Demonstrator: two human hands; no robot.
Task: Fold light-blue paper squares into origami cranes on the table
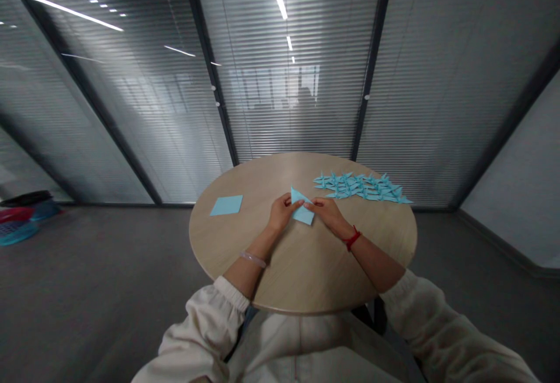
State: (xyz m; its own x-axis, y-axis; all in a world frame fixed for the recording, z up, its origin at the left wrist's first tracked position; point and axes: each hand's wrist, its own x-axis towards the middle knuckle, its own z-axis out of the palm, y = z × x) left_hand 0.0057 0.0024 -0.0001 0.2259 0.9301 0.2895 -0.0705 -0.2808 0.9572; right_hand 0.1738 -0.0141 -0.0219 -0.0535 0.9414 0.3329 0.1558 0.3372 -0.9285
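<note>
A light blue paper (301, 207), partly folded with one corner standing up, lies at the middle of a round wooden table (301, 260). My left hand (281, 210) pinches its left edge with closed fingers. My right hand (327, 213) grips the right edge the same way; a red cord circles that wrist. A flat square stack of blue paper (226, 204) rests to the left, apart from both hands. Several folded blue paper cranes (361, 187) lie in rows at the table's far right.
Glass walls with blinds (289, 80) stand right behind the table. Dark grey floor surrounds it. Coloured round objects (21, 220) sit on the floor at the far left. My cream sleeves and lap fill the bottom edge.
</note>
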